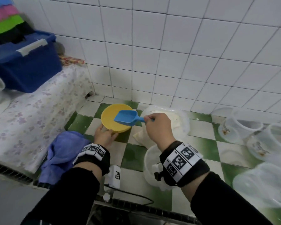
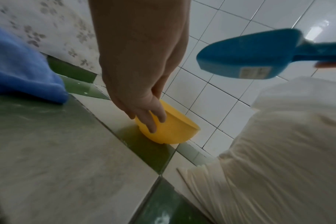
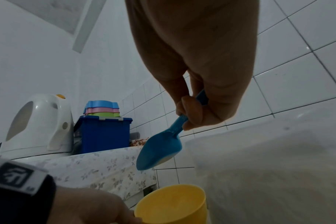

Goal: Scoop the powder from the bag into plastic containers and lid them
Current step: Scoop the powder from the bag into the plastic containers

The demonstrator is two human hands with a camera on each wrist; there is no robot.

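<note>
A yellow bowl [image 1: 111, 120] stands tilted on the checkered counter near the wall. My left hand [image 1: 106, 132] holds its near rim, with the fingers [image 2: 152, 121] lying along the outer wall of the yellow bowl [image 2: 175, 131]. My right hand [image 1: 148, 119] pinches the handle of a blue scoop [image 1: 126, 117] that hovers over the bowl. The scoop [image 3: 159, 151] points down toward the yellow bowl [image 3: 173, 204]. Behind my right hand sits the open bag of pale powder [image 1: 177, 117]. A clear container [image 1: 151, 166] stands under my right wrist.
Several clear plastic containers [image 1: 243, 127] lie at the right. A blue cloth [image 1: 62, 151] lies left of my left wrist. On the raised, cloth-covered ledge stand a blue storage box [image 1: 26, 65] and a white kettle [image 3: 36, 124]. A white device with a cable [image 1: 114, 176] sits near the counter's front edge.
</note>
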